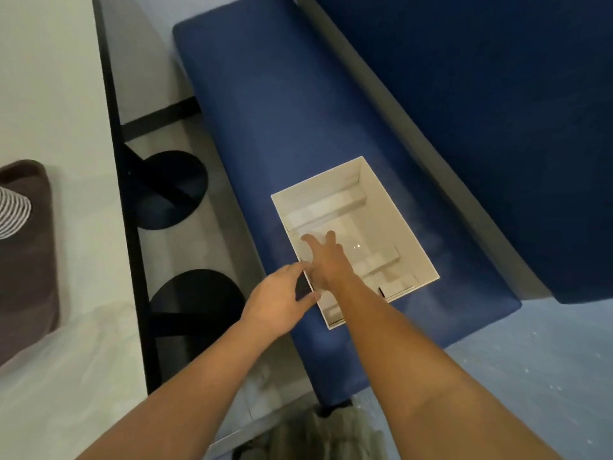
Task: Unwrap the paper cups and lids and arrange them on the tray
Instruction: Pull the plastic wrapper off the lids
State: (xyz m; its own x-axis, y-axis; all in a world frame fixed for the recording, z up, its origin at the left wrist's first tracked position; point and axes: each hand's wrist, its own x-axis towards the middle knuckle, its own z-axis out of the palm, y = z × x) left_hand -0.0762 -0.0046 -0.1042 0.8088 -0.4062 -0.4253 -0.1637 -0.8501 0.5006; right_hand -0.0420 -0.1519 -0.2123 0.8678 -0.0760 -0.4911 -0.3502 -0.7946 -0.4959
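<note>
An open white box (408, 220) sits on a blue bench seat (272, 111). Inside it lie pale wrapped packs (331, 207), blurred, so I cannot tell cups from lids. My right hand (326, 257) reaches down into the box with its fingers spread over the contents, holding nothing that I can see. My left hand (282, 298) is at the box's near left wall, thumb and fingers curled around its rim. At the left edge, on the white table (59, 94), a brown tray (30, 260) holds a striped paper cup (11, 212).
The blue seat back (497, 111) rises to the right of the box. Black round table bases (172, 187) stand on the floor between table and bench. The table's dark edge (122, 167) runs along the left.
</note>
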